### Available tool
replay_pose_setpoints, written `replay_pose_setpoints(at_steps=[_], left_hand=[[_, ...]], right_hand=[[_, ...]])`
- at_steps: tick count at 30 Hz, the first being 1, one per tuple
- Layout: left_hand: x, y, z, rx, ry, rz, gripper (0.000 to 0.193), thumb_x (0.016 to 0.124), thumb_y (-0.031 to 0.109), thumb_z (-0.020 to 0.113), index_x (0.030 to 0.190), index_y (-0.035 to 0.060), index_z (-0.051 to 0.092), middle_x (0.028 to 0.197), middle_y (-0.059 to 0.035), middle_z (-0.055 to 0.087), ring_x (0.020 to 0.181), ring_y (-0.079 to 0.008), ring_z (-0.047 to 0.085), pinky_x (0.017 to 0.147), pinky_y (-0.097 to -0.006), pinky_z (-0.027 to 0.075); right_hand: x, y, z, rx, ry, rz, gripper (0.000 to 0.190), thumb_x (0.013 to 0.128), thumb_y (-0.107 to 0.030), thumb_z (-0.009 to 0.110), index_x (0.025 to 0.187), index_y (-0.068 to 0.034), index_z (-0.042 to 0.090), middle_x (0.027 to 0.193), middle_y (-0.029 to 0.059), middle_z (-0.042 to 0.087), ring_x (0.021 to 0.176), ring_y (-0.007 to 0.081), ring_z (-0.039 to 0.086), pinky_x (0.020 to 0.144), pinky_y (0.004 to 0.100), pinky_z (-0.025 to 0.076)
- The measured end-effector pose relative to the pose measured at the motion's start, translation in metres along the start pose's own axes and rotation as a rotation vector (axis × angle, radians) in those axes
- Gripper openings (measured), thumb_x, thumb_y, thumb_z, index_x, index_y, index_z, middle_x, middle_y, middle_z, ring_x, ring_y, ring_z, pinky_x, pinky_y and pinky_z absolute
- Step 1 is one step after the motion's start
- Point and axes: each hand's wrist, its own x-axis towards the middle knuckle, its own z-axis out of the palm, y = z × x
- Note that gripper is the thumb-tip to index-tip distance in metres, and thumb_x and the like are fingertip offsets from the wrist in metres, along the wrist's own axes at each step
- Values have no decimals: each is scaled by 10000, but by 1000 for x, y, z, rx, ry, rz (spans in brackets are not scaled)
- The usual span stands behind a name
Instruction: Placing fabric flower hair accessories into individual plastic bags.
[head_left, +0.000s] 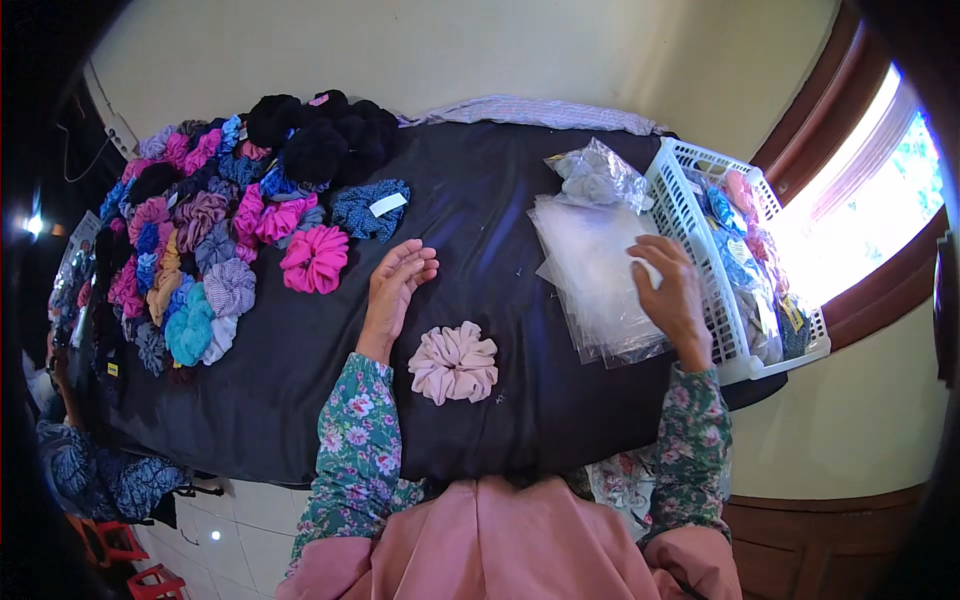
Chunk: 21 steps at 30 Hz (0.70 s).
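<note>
A pale pink fabric scrunchie (454, 363) lies on the black cloth in front of me. My left hand (397, 289) is raised just beyond it and to its left, palm turned inward, holding nothing. Over the right edge of a stack of clear plastic bags (592, 277) hovers my right hand (670, 292), thumb and fingers apart. Whether its fingertips touch the bags I cannot tell. A bagged grey scrunchie (596, 176) rests at the far end of the stack. Nearest my left hand are a bright pink scrunchie (315, 259) and a dotted blue one (370, 208) with a white tag.
A large heap of mixed scrunchies (217, 210) covers the left of the black-covered table (480, 187). At the right edge stands a white plastic basket (742, 367) of bagged scrunchies. Small plastic fasteners (500, 399) are scattered about. Another person's sleeve (97, 465) shows at far left.
</note>
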Motion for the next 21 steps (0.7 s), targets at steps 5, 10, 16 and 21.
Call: replay_pose_setpoints(at_steps=[5,10,16,21], left_hand=[[1,1,4,-15,6,-18,342,870,61,550,1195,-30,495,1088,-156,603,951,-209,608,857,-307,488],[0,1,1,3,-3,-24,336,877,52,528,1202,-22,487,1100,-160,599,978,-219,604,878,-313,480],[1,1,0,-2,5,-21,334,869,57,551,1189,-26,506,1084,-154,605,949,-208,612,857,-307,494],[3,2,1,-8,-1,-18,334,871,56,547,1191,-27,502,1085,-157,605,948,-210,614,853,-305,497]], right_hand=[[-3,18,61,-127,2,-40,248,798,-164,573,1001,-46,655,1104,135,616,1067,306,538,954,431,375],[-9,18,78,-212,-154,45,320,791,-203,564,1067,-60,637,1058,125,623,1035,311,538,918,447,359],[21,11,71,-148,-198,107,368,769,-240,616,1102,-84,627,1121,135,592,1059,319,523,913,446,365],[68,34,87,-120,-26,102,616,721,-248,676,1297,-129,492,1318,162,460,1193,396,430,1006,491,328]])
